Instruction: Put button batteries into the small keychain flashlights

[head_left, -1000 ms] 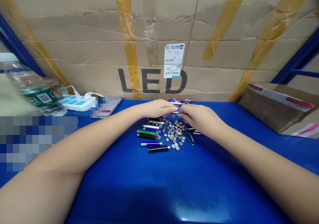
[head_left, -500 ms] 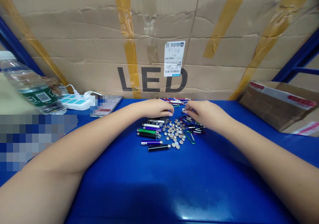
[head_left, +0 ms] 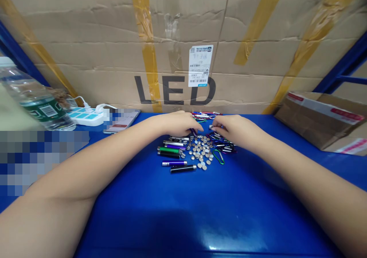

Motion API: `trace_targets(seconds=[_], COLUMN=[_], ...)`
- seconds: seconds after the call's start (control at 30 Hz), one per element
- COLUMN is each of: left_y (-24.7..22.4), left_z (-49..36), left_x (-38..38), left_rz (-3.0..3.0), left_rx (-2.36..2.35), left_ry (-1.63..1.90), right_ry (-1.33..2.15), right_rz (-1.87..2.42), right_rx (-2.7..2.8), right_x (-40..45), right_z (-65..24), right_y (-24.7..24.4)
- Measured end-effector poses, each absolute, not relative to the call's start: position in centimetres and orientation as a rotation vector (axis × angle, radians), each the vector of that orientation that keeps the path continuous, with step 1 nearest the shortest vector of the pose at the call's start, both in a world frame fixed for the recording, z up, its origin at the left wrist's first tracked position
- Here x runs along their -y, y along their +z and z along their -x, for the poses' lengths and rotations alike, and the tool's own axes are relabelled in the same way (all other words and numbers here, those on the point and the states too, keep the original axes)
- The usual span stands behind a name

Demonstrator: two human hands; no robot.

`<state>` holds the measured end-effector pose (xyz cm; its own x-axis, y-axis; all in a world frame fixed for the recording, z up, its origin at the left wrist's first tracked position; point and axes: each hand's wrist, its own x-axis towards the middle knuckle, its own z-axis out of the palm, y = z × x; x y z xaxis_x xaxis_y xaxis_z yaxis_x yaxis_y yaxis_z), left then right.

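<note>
My left hand (head_left: 182, 123) is over the far end of a row of small tubes. Its fingers are curled round a dark purple metal tube (head_left: 194, 132), mostly hidden, while the thumb sticks out to the right. Across a small gap, my right hand (head_left: 229, 128) pinches a small silver metal piece (head_left: 211, 127), perhaps an end cap. Below the hands lie many button cells (head_left: 202, 151). Left of them rest a green tube (head_left: 169, 150), a purple tube (head_left: 174, 163) and a black tube (head_left: 183, 169). Carabiners (head_left: 218, 157) with metal parts are heaped under my right hand.
More coloured tubes (head_left: 206, 115) lie at the back of the blue table (head_left: 183, 208), against a large cardboard box (head_left: 109, 59). At left are a water bottle (head_left: 46, 110), a power strip (head_left: 88, 117) and a phone (head_left: 123, 122). An open carton (head_left: 312, 124) stands right.
My left hand's thumb has moved away from the fingers, and a dark purple tube now shows beneath them. My right hand has hardly moved and keeps its pinch on the silver piece.
</note>
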<state>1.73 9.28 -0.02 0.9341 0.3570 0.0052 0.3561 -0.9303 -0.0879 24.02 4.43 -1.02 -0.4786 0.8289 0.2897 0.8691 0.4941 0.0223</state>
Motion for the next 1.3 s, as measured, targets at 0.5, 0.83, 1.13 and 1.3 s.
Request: trace_targets(seconds=[0.5, 0.83, 1.13, 1.3], left_y=[-0.6, 0.6, 0.8, 1.3], left_z=[1.5, 1.1, 0.6, -1.8], left_x=[-12.2, -11.5, -11.1, -8.7], left_rz=[3.064, 2.902, 2.856, 3.23], left_rx=[1.306, 1.43, 1.324, 1.063], left_ry=[-0.136, 0.143, -0.004, -0.303], right_ry=[-0.345, -0.42, -0.494, -0.511], right_rz=[1.499, 1.471, 1.385, 1.371], right_rx=[2.583, 2.623, 2.591, 2.547], right_x=[-3.5, -3.2, -3.1, -2.7], right_z=[-22.4, -22.1, -21.7, -21.5], right_y=[-1.0, -1.1, -1.6, -1.1])
